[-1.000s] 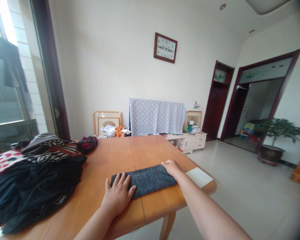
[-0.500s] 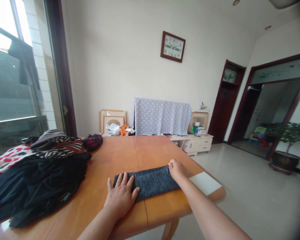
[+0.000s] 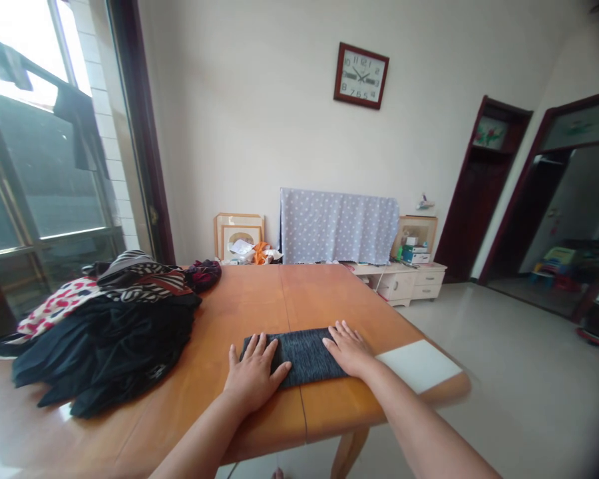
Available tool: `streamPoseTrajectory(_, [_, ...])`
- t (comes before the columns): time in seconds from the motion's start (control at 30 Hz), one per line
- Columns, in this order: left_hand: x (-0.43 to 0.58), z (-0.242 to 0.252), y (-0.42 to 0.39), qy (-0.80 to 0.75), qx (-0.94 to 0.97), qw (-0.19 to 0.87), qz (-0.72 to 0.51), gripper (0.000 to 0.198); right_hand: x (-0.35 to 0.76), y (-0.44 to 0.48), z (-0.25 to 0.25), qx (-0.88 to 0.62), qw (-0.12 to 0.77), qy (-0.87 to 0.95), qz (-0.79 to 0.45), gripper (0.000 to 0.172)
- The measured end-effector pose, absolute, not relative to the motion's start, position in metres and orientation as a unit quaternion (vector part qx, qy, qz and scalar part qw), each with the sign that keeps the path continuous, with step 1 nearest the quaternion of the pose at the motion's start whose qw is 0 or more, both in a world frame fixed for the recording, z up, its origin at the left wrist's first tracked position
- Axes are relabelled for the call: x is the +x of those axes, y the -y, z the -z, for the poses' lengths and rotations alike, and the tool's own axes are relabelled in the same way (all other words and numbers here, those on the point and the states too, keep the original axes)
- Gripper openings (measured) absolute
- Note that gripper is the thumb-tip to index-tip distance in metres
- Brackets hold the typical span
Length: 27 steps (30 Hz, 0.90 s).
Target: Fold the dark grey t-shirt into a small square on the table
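Observation:
A folded strip of dark grey knit cloth [image 3: 304, 356] lies flat on the near part of the wooden table [image 3: 259, 299]. My left hand [image 3: 255, 376] rests palm down on its left end, fingers spread. My right hand [image 3: 347, 349] presses flat on its right end, also with spread fingers. Neither hand grips the cloth. Part of the cloth is hidden under each hand.
A heap of black and patterned clothes [image 3: 104, 339] covers the table's left side. A white square pad [image 3: 419, 366] lies at the right corner. Beyond the table's right edge is a tiled floor. A low cabinet [image 3: 394, 283] stands against the far wall.
My right hand has shifted from the cloth's far right corner onto its right end, fingers now spread flat. The whole view has turned to the left.

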<state>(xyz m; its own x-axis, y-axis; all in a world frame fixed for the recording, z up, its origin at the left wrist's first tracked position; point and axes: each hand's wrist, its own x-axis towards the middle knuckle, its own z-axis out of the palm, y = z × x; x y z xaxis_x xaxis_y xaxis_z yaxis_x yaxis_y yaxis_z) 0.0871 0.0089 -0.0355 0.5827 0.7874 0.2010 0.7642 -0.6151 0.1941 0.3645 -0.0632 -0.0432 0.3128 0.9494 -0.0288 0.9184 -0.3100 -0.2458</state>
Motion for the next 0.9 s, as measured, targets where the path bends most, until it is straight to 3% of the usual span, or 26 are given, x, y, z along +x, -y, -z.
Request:
streamPoseTrajectory(0.23, [0.055, 0.022, -0.053, -0.569, 0.783, 0.137, -0.211, 0.056, 0.366, 0.062, 0.051, -0.805, 0.093, 0.582, -0.073, 0.076])
streamPoseTrajectory(0.63, [0.069, 0.008, -0.073, -0.573, 0.796, 0.103, -0.164, 0.036, 0.368, 0.057, 0.055, -0.804, 0.104, 0.582, -0.067, 0.076])
streamPoseTrajectory(0.9, [0.068, 0.016, -0.075, -0.58, 0.795, 0.07, -0.163, 0.038, 0.369, 0.058, 0.054, -0.802, 0.105, 0.585, -0.068, 0.076])
